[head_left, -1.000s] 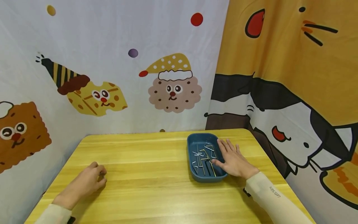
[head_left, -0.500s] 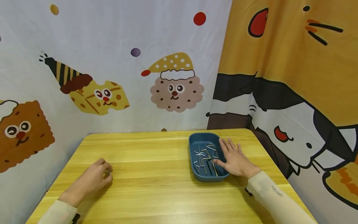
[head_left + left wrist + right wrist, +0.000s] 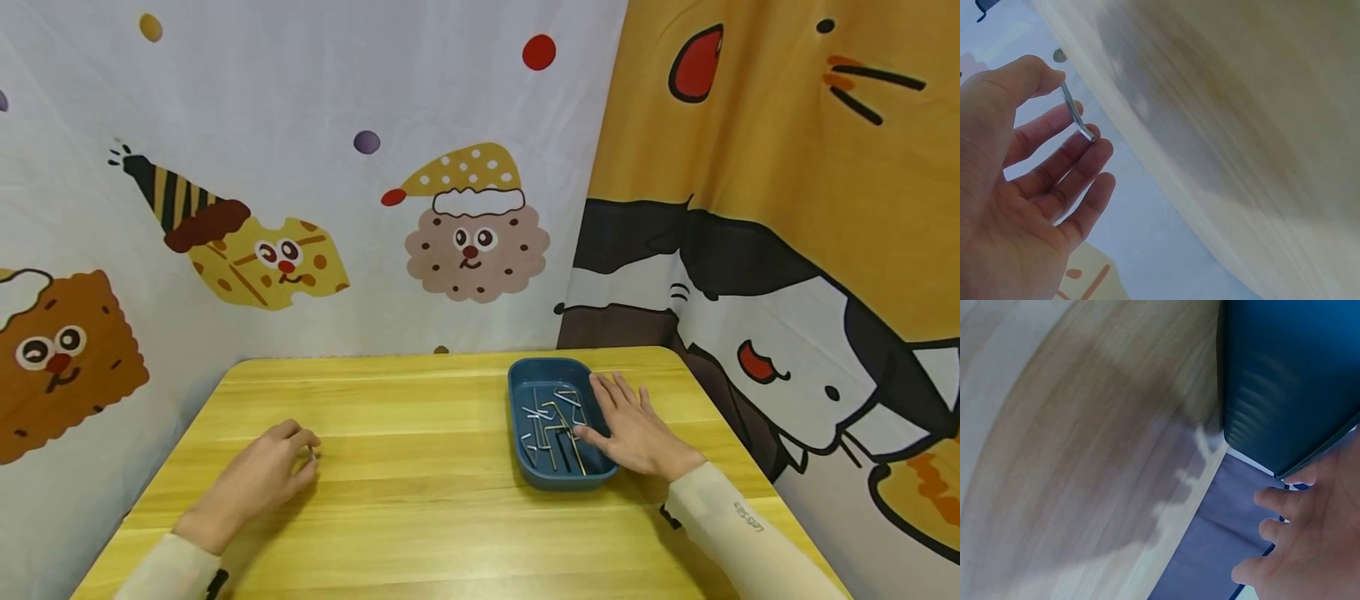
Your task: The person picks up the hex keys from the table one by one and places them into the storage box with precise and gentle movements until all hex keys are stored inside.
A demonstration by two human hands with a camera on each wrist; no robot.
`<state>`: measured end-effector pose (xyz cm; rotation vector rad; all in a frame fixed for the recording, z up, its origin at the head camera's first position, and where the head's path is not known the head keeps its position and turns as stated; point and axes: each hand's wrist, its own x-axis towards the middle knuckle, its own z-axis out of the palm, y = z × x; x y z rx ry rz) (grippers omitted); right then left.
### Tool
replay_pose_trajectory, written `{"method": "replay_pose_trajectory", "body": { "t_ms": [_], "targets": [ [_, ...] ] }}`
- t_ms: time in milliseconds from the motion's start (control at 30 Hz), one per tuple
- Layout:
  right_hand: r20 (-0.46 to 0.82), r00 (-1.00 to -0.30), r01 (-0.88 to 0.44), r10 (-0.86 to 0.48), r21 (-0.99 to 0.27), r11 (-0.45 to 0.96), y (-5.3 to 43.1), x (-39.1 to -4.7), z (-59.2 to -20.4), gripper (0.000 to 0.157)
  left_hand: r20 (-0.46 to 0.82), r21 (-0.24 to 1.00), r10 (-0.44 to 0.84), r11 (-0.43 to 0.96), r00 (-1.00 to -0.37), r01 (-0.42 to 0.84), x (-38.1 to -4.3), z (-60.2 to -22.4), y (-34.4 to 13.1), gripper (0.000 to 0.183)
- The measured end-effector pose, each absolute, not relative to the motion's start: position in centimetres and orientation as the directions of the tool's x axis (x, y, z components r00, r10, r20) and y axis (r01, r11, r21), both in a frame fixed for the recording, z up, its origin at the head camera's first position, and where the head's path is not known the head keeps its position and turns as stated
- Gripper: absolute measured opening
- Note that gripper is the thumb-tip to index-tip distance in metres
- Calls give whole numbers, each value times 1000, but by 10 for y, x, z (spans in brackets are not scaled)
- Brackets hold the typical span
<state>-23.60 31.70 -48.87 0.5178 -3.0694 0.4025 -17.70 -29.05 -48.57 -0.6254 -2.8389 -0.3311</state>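
My left hand point(image 3: 258, 475) is over the left part of the table, pinching a small silver hex key point(image 3: 1074, 111) between thumb and fingers. In the left wrist view the key's short bent end lies at the fingertips. On the right side of the table stands a blue plastic box point(image 3: 562, 482). Several L-shaped hex keys lie loose in it, some silver, some gold-coloured, and a black hex key point(image 3: 564, 450). My right hand point(image 3: 641, 437) rests on the box's right rim with straight fingers, its thumb reaching over the inside.
The yellow wood-grain table point(image 3: 405, 533) has its back edge close to a printed cloth point(image 3: 300, 100) with cartoon figures. Another stretch of cloth with a cat print point(image 3: 780, 350) hangs along the right side.
My left hand has moved to the right over the table with the hex key in it. The right hand stays on the box rim, and the head view has shifted slightly.
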Motion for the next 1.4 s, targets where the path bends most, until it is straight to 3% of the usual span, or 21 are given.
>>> {"method": "replay_pose_trajectory", "body": {
  "t_ms": [900, 1233, 1400],
  "targets": [
    [33, -947, -316, -320, -288, 904, 322, -236, -494, 109, 337, 143, 473, 828, -814, 541, -190, -471, -237, 22],
    [28, -944, -321, -328, -292, 901, 323, -238, -493, 110, 409, 87, 548, 773, -730, 629, -202, -465, -210, 22],
    [22, -944, -322, -331, -292, 901, 324, -238, -495, 110, 408, 87, 563, 760, -719, 644, -206, -461, -194, 22]
  ]
}}
